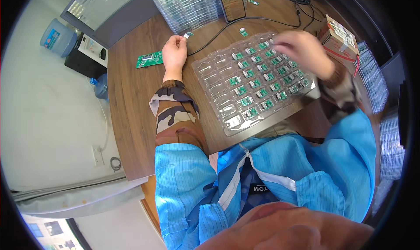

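A clear plastic blister tray [210, 72] lies on the brown wooden table, with several small green circuit boards [246, 101] in its pockets; the pockets along its left side show no boards. My left hand [174, 52] rests on the table left of the tray and pinches one small green board [188, 34] between its fingertips. My right hand [302, 51], blurred, hovers over the tray's far right corner with its fingers bent down onto the pockets; whether it holds a board cannot be seen.
A larger green circuit board [149, 59] lies left of my left hand. One loose small board [243, 32] and a black cable [227, 26] lie beyond the tray. Stacked clear trays [188, 7], a phone [231, 2] and a cardboard box [339, 37] stand behind.
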Demonstrator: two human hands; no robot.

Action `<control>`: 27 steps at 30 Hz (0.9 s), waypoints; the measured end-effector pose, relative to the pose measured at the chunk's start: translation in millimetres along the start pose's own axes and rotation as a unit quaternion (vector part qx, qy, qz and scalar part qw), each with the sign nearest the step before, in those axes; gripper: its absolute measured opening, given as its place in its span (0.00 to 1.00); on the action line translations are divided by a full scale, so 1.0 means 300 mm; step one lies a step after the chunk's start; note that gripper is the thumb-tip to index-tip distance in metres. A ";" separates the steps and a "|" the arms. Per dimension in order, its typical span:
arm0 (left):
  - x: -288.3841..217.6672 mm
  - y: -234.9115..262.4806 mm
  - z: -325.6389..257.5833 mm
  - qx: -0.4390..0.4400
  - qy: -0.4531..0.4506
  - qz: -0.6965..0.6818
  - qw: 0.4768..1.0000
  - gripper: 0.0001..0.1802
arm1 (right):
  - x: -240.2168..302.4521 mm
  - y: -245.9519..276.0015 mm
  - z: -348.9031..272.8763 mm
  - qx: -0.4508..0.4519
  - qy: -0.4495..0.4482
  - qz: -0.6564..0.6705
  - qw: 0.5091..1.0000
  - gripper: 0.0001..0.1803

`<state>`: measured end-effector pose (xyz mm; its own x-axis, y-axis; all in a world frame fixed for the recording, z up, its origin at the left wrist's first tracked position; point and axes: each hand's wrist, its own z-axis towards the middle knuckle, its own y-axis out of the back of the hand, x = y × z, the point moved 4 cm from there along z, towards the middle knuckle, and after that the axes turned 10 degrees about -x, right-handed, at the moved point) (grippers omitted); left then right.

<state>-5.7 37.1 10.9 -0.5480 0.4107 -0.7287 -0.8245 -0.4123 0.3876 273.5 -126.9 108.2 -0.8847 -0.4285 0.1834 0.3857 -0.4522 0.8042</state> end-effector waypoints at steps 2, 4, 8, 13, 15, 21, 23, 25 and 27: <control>0.000 0.025 0.000 -0.002 0.000 0.013 1.000 0.08 | -0.134 0.119 -0.145 -0.005 -0.053 -0.162 0.985 0.09; -0.009 0.028 0.003 -0.001 -0.008 0.023 1.000 0.08 | -0.241 0.226 -0.304 0.049 -0.121 -0.332 0.934 0.12; 0.018 0.009 0.019 0.025 0.000 0.020 1.000 0.09 | -0.306 0.282 -0.489 0.087 -0.216 -0.388 0.892 0.14; 0.000 -0.012 0.010 0.036 -0.011 -0.001 0.999 0.08 | -0.427 0.220 -0.611 0.123 -0.186 -0.425 0.877 0.06; 0.029 -0.004 0.014 0.032 -0.004 -0.038 0.999 0.08 | -0.431 0.218 -0.600 0.113 -0.165 -0.408 0.891 0.04; 0.017 -0.006 0.002 0.041 -0.005 -0.022 0.999 0.08 | -0.455 0.204 -0.626 0.163 -0.149 -0.420 0.880 0.08; 0.010 -0.001 0.002 0.036 -0.002 -0.016 0.999 0.08 | -0.444 0.203 -0.633 0.157 -0.147 -0.418 0.883 0.08; 0.005 0.002 0.002 0.039 -0.003 -0.028 0.999 0.08 | -0.440 0.204 -0.635 0.153 -0.144 -0.417 0.884 0.09; 0.005 0.009 0.003 0.034 -0.005 -0.017 0.999 0.08 | -0.441 0.203 -0.632 0.144 -0.142 -0.411 0.889 0.09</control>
<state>-8.8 37.2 11.3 -0.5198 0.4316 -0.7373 -0.8506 -0.3423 0.3993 463.6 -246.2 25.7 -0.8829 0.1877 -0.4303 -0.4683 -0.2850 0.8364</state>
